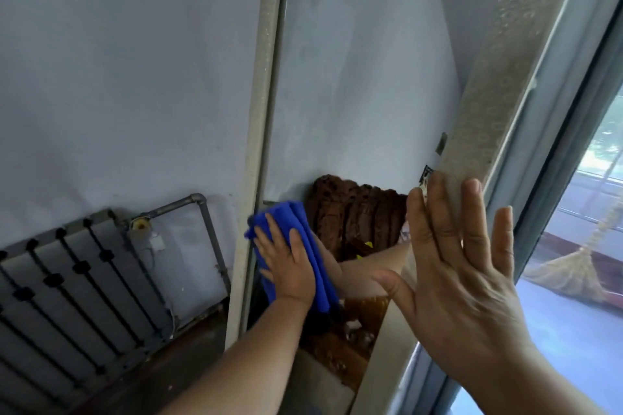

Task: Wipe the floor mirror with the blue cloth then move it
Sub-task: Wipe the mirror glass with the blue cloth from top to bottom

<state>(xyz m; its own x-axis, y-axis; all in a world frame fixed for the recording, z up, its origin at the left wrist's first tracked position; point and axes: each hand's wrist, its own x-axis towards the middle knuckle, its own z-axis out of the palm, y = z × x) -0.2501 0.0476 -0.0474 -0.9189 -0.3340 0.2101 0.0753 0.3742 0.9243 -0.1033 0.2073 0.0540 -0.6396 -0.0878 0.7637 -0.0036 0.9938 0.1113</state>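
- The floor mirror (354, 77) stands between a radiator (67, 280), left of the left hand (286, 263), and a grey door frame (553, 118), just right of the right hand (462, 273).
- The left hand lies flat with fingers spread, pressing the blue cloth (286, 216) onto the glass by the left frame edge. The right hand is flat too, its straight fingers against the right frame edge.
- The mirror frame is pale and speckled; the cloth is folded.

Soft daylight from window (603, 158) at right, overexposed there; wall (118, 77) evenly lit, bluish cast, no hard shadows. Wide-angle distortion tilts verticals toward edges. Right hand (468, 283) slightly motion-blurred; mirror (354, 77) glass hazy, overall softness
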